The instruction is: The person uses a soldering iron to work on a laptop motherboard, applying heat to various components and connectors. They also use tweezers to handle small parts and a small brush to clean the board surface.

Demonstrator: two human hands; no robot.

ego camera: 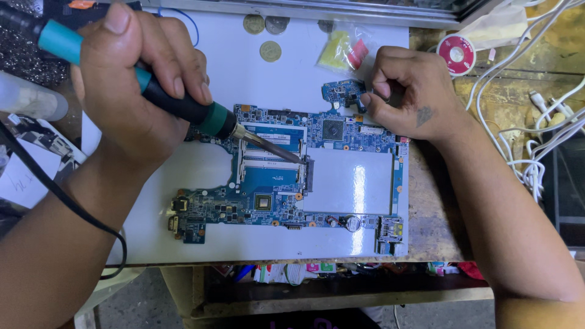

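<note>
A blue laptop circuit board [286,176] lies flat on a glossy white sheet [244,67] that covers most of a worn workbench [429,213]. The left hand [131,91] is wrapped tight around a soldering iron [183,106] with a black and teal handle; its metal tip slants down to the board's centre, touching beside a dark connector. The right hand [408,97] is curled closed at the board's upper right edge, fingertips pinched together on that edge; whether it grips anything small cannot be told. A small separate blue board [342,92] sits just above the main board, beside that hand.

Above the board, near the sheet's far edge, lie three round coins [270,50] and a clear plastic bag [342,52] holding yellow and red pieces. Right of the board, off the sheet, a red and white round spool [457,53] rests among tangled white cables [536,140]. Left of the board lie printed papers [36,152]. Below the board, under the bench edge, a shelf [341,268] holds colourful clutter.
</note>
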